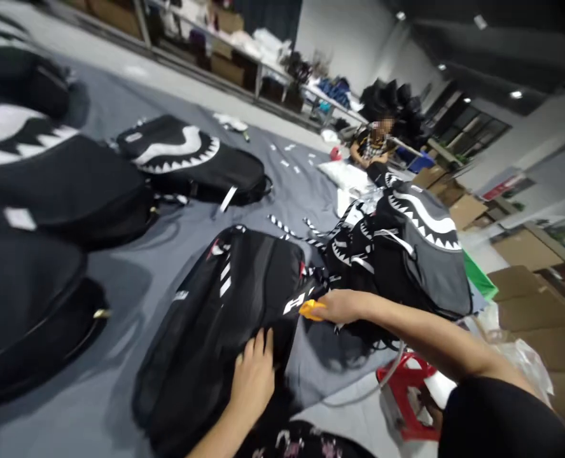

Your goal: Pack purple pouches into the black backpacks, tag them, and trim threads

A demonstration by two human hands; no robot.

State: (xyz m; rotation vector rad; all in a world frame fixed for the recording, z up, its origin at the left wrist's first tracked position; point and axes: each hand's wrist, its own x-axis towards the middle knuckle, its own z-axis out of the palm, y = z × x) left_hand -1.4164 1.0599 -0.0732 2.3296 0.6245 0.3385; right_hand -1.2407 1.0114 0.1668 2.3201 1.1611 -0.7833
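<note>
A black backpack [225, 299] lies back side up on the grey cloth, with padded straps and black-and-white striped webbing. My left hand [254, 372] rests flat on its lower part, fingers stretched out. Over the right edge of the pack, my right hand [337, 306] is closed around a small orange-yellow tool [312, 310], whose exact kind I cannot make out. The tool's end is close to a strap with white marks [294, 304]. Just beyond my right hand is a heap of black backpacks with white shark teeth [352, 254].
Several shark-mouth backpacks [182, 152] lie on the grey-covered table [282, 184] to the left. A grey backpack [425, 235] stands at right. A red stool [413, 397], a pale hose [392, 372] and cardboard boxes [525, 292] are on the right. A person [371, 146] sits at the far end.
</note>
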